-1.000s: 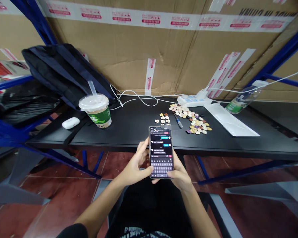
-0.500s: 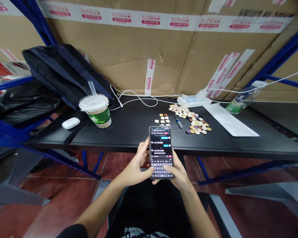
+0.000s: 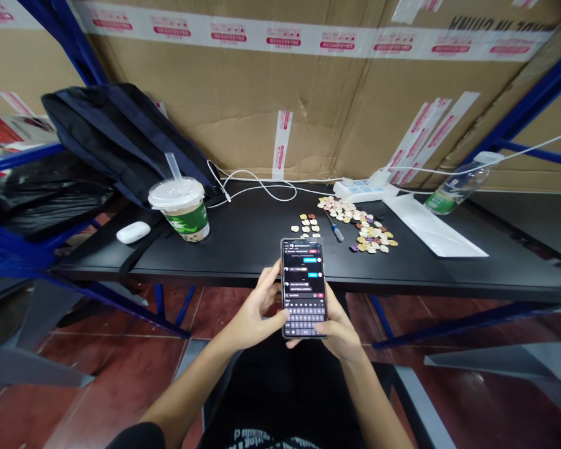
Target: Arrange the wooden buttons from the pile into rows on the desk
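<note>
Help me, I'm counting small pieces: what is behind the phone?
Just past the top edge of the phone, small cream, yellow and brown pieces lie on the black table. Whatever the phone covers, perhaps more pieces, cannot be seen.

The phone (image 3: 305,274) sits at the lower centre of the frame, between the left grip (image 3: 259,318) and the right grip (image 3: 343,333), overlapping the near edge of the table (image 3: 243,252) in view. Just beyond it, small pieces (image 3: 307,229) lie in rows; right of them spreads a scatter of pieces (image 3: 376,238), a screwdriver (image 3: 338,233) at its left side. Behind the scatter is a power strip (image 3: 358,191); to the right, a flat packet (image 3: 439,227), then a bottle (image 3: 453,190). At centre left, a cup (image 3: 184,218) stands before a backpack (image 3: 131,125), a small case (image 3: 133,232) on its left. Cardboard (image 3: 238,87) fills the upper frame behind the table.
</note>
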### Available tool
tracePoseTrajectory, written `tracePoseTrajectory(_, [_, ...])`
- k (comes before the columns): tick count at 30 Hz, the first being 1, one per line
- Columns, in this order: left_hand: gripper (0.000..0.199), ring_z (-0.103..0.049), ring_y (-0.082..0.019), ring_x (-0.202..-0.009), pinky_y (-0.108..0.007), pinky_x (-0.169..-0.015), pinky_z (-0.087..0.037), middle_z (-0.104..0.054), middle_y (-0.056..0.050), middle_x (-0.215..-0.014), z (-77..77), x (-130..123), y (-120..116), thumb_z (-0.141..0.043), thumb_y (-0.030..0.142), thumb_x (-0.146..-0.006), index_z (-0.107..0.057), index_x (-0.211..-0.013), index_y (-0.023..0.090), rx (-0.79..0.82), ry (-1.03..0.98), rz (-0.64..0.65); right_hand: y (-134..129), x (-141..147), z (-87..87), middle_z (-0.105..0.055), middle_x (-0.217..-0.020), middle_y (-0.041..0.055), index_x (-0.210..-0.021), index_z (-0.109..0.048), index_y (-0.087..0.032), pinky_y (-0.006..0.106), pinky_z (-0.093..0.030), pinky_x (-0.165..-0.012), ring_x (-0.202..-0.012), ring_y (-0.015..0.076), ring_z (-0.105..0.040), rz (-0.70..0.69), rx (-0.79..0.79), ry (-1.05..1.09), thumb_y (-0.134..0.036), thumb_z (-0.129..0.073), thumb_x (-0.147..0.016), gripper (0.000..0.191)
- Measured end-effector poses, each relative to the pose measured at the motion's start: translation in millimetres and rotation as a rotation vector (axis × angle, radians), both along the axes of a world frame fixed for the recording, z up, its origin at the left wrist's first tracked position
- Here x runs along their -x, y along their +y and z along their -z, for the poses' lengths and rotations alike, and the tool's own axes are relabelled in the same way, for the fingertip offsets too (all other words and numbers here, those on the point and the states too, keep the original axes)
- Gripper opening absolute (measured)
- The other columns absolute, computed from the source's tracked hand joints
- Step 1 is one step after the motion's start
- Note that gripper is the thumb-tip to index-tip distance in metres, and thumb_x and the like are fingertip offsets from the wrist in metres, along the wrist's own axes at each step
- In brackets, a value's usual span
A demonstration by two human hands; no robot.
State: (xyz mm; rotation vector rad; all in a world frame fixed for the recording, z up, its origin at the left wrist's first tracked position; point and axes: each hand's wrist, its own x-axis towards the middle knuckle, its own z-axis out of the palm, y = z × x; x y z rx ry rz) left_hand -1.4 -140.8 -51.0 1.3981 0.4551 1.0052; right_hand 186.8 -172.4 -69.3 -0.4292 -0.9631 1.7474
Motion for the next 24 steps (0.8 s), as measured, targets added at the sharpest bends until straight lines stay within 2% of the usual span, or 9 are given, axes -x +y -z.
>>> tracePoseTrajectory(11, [0.088,-0.054,-0.026,-0.123,-0.044,-0.106,-0.046,-0.034,-0.013,-0.148,-1.3,-1.7,-2.4,-0.069,0.024,-0.089,-0.016,-0.158,0.033,0.074,0.012,-0.022,0.2,-0.7,0.7,-0.055,-0.140,0.0138,-0.157,-0.013,-0.033,0.053,-0.064,-0.069,-0.104,0.0328,-0.068,-0.020,-0.019,0.000,-0.014,-0.066,-0.074,0.101])
tracePoseTrajectory(18, [0.088,-0.055,-0.025,-0.121,-0.043,-0.106,-0.047,-0.038,-0.013,-0.148,-6.9,-9.1,-6.6,-0.072,0.026,-0.086,-0.019,-0.156,0.031,0.172,0.033,-0.126,-2.0,-0.4,2.2,-0.052,-0.144,0.0136,-0.158,-0.008,-0.035,0.056,-0.062,-0.076,-0.107,0.0334,-0.067,-0.056,-0.036,-0.019,-0.016,-0.068,-0.075,0.103])
tracePoseTrajectory(24, [0.094,-0.057,-0.026,-0.117,-0.044,-0.102,-0.048,-0.041,-0.014,-0.145,-3.2,-2.6,-4.1,-0.072,0.030,-0.087,-0.012,-0.159,0.031,0.126,0.004,-0.013,-1.0,-0.7,-0.9,-0.055,-0.141,0.0127,-0.157,-0.009,-0.034,0.055,-0.063,-0.072,-0.103,0.0319,-0.068,-0.033,0.019,-0.023,-0.011,-0.062,-0.071,0.104])
